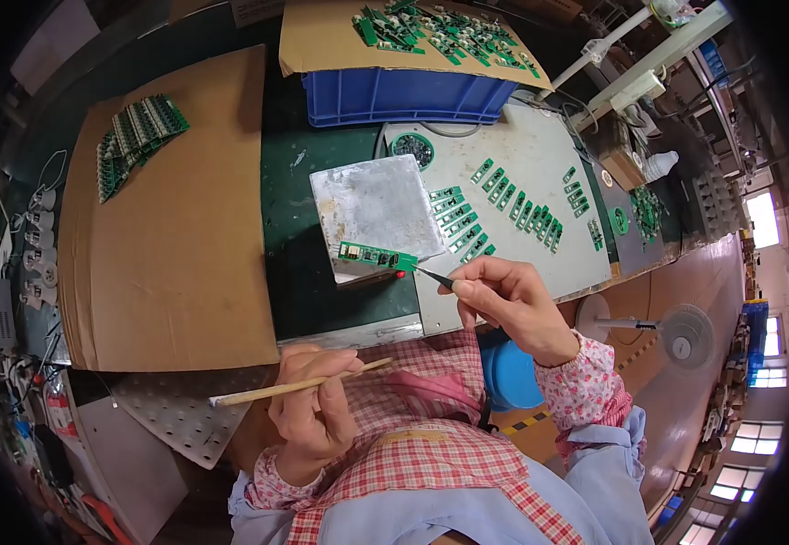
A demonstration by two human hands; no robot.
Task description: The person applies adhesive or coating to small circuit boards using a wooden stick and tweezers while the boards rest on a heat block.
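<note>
At 6 o'clock on the silver-grey rectangular metal block [372, 200], a narrow green circuit board [372, 255] lies along the near edge, its right-hand end apparently overhanging. The right hand [520, 304], at 4 o'clock, pinches black pointed tweezers [437, 278], tips at that end of the board; contact cannot be confirmed. The left hand [311, 404], at 7 o'clock, grasps a thin pale wooden stick [263, 392], apart from the block. Caution: sideways pressure from the tweezers could slide or tip the board off the edge, because nothing visible clamps it. A slipping tip could also scratch its surface. At 1 o'clock, a round green-rimmed dish [431, 153] contains dark parts, too small to identify. Beyond it, a blue plastic crate [403, 98] carries a brown cardboard sheet [322, 41] heaped with green circuit boards [453, 32]; the crate's contents cannot be seen.
</note>
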